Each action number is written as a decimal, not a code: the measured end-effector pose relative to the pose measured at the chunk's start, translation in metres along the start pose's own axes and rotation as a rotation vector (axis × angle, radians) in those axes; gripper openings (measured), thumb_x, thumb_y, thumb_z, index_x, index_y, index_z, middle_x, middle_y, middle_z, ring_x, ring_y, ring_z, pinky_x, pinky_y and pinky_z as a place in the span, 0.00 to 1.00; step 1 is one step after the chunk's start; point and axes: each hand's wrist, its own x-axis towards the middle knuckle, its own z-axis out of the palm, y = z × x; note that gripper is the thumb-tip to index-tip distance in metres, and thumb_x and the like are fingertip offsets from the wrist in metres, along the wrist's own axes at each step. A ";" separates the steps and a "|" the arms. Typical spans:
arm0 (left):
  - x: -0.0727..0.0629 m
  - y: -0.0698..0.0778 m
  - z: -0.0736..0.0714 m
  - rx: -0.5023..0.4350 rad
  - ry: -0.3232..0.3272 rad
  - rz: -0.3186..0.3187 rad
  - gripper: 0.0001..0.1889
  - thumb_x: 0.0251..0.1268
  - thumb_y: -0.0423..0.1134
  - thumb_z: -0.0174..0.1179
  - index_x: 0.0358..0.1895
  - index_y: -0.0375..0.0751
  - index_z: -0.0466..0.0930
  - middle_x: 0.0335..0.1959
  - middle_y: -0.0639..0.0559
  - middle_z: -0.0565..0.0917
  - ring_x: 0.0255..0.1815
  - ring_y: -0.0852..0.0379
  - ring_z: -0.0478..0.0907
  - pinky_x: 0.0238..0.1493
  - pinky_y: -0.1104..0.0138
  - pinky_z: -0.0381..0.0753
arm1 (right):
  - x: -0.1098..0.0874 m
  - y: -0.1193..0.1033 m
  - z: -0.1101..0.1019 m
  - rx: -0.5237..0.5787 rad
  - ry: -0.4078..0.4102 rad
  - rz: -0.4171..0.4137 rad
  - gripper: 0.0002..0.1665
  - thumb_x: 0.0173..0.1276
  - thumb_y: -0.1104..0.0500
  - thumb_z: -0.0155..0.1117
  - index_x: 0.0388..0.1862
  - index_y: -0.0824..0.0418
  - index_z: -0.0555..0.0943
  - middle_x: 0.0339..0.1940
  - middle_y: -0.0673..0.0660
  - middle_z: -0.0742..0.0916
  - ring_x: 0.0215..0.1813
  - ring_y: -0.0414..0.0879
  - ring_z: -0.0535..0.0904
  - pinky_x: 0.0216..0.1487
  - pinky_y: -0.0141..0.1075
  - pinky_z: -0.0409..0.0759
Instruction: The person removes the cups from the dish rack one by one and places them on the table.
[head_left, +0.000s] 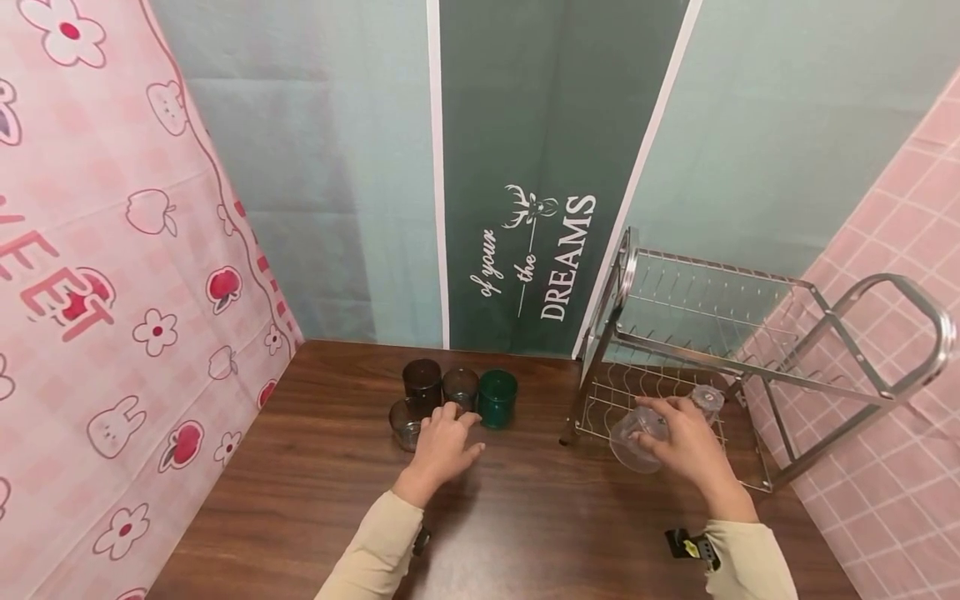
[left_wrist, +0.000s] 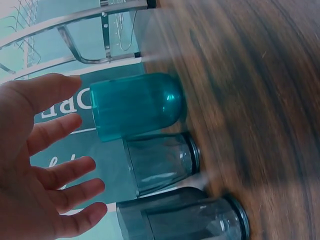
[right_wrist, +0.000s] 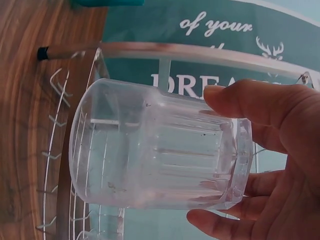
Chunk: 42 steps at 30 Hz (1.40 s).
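Observation:
My right hand (head_left: pixel 693 446) grips a clear ribbed cup (right_wrist: pixel 165 150) near its base, thumb on one side and fingers on the other. The cup is upside down, mouth toward the rack's lower shelf (head_left: pixel 600 421). A second clear cup (head_left: pixel 707 400) is on that shelf, just beyond the hand. My left hand (head_left: pixel 444 446) hovers beside several tinted cups with fingers spread, holding nothing. Nearest its thumb is a green cup (left_wrist: pixel 137 107); a grey see-through cup (left_wrist: pixel 162 162), a dark brown cup (head_left: pixel 422 379) and a smoky glass cup (head_left: pixel 403 423) stand close together.
A two-tier metal dish rack (head_left: pixel 626 283) with wire shelves stands at the right of the wooden table (head_left: pixel 525 517). Behind the table hangs a green cloth with white lettering (head_left: pixel 570 258). Pink patterned cloths (head_left: pixel 157 333) enclose the left and right sides.

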 end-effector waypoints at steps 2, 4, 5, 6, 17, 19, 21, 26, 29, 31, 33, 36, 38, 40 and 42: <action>0.001 0.002 0.002 -0.006 0.001 0.011 0.21 0.51 0.49 0.68 0.49 0.47 0.80 0.41 0.45 0.72 0.41 0.47 0.68 0.35 0.58 0.65 | 0.000 -0.003 0.001 0.006 0.000 -0.003 0.31 0.48 0.62 0.74 0.53 0.65 0.77 0.44 0.72 0.77 0.44 0.67 0.73 0.41 0.60 0.69; 0.001 0.004 0.004 -0.004 0.000 0.019 0.21 0.51 0.49 0.68 0.49 0.48 0.80 0.42 0.46 0.72 0.41 0.48 0.69 0.35 0.58 0.66 | 0.000 -0.006 0.002 0.011 0.010 -0.016 0.30 0.47 0.62 0.74 0.53 0.65 0.78 0.43 0.72 0.77 0.44 0.67 0.73 0.41 0.59 0.69; 0.001 0.005 0.005 -0.006 -0.002 0.023 0.21 0.51 0.49 0.68 0.49 0.48 0.80 0.42 0.46 0.72 0.42 0.48 0.69 0.35 0.58 0.66 | 0.000 -0.007 0.003 0.015 0.014 -0.020 0.30 0.47 0.61 0.74 0.52 0.64 0.78 0.43 0.71 0.77 0.44 0.67 0.73 0.41 0.59 0.69; 0.001 0.007 0.006 -0.008 -0.003 0.026 0.21 0.51 0.49 0.68 0.49 0.48 0.80 0.42 0.46 0.72 0.42 0.48 0.69 0.36 0.58 0.66 | 0.000 -0.009 0.004 0.021 0.017 -0.023 0.30 0.47 0.61 0.74 0.52 0.64 0.78 0.43 0.70 0.77 0.44 0.66 0.73 0.41 0.59 0.69; 0.005 0.020 0.014 -0.077 -0.009 0.055 0.21 0.52 0.50 0.67 0.50 0.48 0.80 0.45 0.45 0.73 0.45 0.48 0.70 0.37 0.57 0.68 | -0.004 -0.018 0.016 0.102 0.036 -0.001 0.31 0.48 0.59 0.75 0.53 0.63 0.78 0.46 0.71 0.77 0.47 0.66 0.73 0.43 0.61 0.69; 0.006 0.023 0.015 -0.105 -0.022 0.049 0.21 0.53 0.50 0.66 0.50 0.48 0.80 0.46 0.45 0.73 0.44 0.49 0.70 0.38 0.57 0.68 | -0.004 -0.019 0.020 0.116 0.044 -0.005 0.30 0.48 0.59 0.75 0.52 0.62 0.78 0.46 0.70 0.77 0.46 0.65 0.73 0.42 0.60 0.69; 0.006 0.025 0.016 -0.137 -0.039 0.041 0.21 0.54 0.50 0.66 0.51 0.49 0.80 0.46 0.46 0.72 0.44 0.49 0.70 0.39 0.57 0.68 | -0.004 -0.021 0.023 0.134 0.058 -0.009 0.30 0.47 0.59 0.76 0.51 0.61 0.78 0.45 0.69 0.77 0.45 0.65 0.74 0.41 0.59 0.70; 0.005 0.029 0.021 -0.242 -0.053 0.027 0.20 0.55 0.49 0.65 0.51 0.49 0.79 0.45 0.48 0.72 0.45 0.49 0.71 0.42 0.55 0.70 | -0.004 -0.027 0.031 0.199 0.076 -0.013 0.31 0.45 0.60 0.77 0.51 0.60 0.78 0.42 0.66 0.78 0.42 0.60 0.75 0.38 0.57 0.71; 0.004 0.031 0.023 -0.317 -0.052 0.024 0.21 0.55 0.49 0.65 0.52 0.48 0.79 0.45 0.49 0.72 0.46 0.50 0.72 0.45 0.55 0.71 | -0.004 -0.031 0.034 0.243 0.080 -0.012 0.30 0.45 0.60 0.77 0.50 0.60 0.78 0.40 0.62 0.79 0.41 0.56 0.75 0.38 0.55 0.71; 0.003 0.032 0.023 -0.367 -0.057 0.021 0.22 0.55 0.51 0.65 0.53 0.48 0.78 0.46 0.51 0.72 0.47 0.52 0.72 0.47 0.57 0.72 | -0.003 -0.035 0.036 0.264 0.090 -0.015 0.30 0.46 0.60 0.77 0.50 0.60 0.78 0.40 0.60 0.79 0.41 0.55 0.75 0.38 0.53 0.71; 0.003 0.032 0.023 -0.434 -0.062 0.019 0.24 0.55 0.51 0.65 0.55 0.47 0.77 0.46 0.51 0.72 0.48 0.52 0.72 0.48 0.58 0.72 | -0.002 -0.038 0.037 0.280 0.099 -0.016 0.29 0.47 0.59 0.76 0.50 0.60 0.78 0.41 0.59 0.80 0.42 0.54 0.75 0.39 0.51 0.70; 0.005 0.035 0.025 -0.533 -0.067 0.015 0.28 0.54 0.53 0.65 0.57 0.45 0.75 0.48 0.50 0.72 0.50 0.52 0.72 0.50 0.58 0.72 | -0.003 -0.043 0.039 0.319 0.130 -0.012 0.28 0.48 0.59 0.76 0.49 0.59 0.78 0.41 0.58 0.80 0.42 0.53 0.75 0.38 0.49 0.70; 0.005 0.036 0.027 -0.593 -0.061 0.010 0.30 0.53 0.54 0.66 0.58 0.44 0.74 0.50 0.48 0.73 0.52 0.51 0.72 0.51 0.57 0.71 | -0.003 -0.045 0.043 0.353 0.147 -0.006 0.28 0.48 0.60 0.76 0.50 0.59 0.78 0.41 0.58 0.80 0.41 0.52 0.75 0.37 0.47 0.71; 0.005 0.037 0.028 -0.635 -0.050 -0.001 0.32 0.52 0.55 0.67 0.59 0.44 0.73 0.51 0.47 0.74 0.52 0.53 0.71 0.52 0.57 0.70 | -0.003 -0.047 0.047 0.383 0.160 0.004 0.29 0.48 0.60 0.76 0.51 0.59 0.77 0.42 0.58 0.80 0.41 0.51 0.76 0.36 0.46 0.72; 0.004 0.038 0.029 -0.672 -0.036 -0.014 0.33 0.50 0.55 0.68 0.60 0.45 0.72 0.52 0.47 0.74 0.52 0.53 0.71 0.52 0.56 0.70 | -0.004 -0.049 0.052 0.407 0.172 0.006 0.29 0.49 0.60 0.76 0.51 0.59 0.77 0.44 0.59 0.80 0.41 0.51 0.76 0.36 0.45 0.74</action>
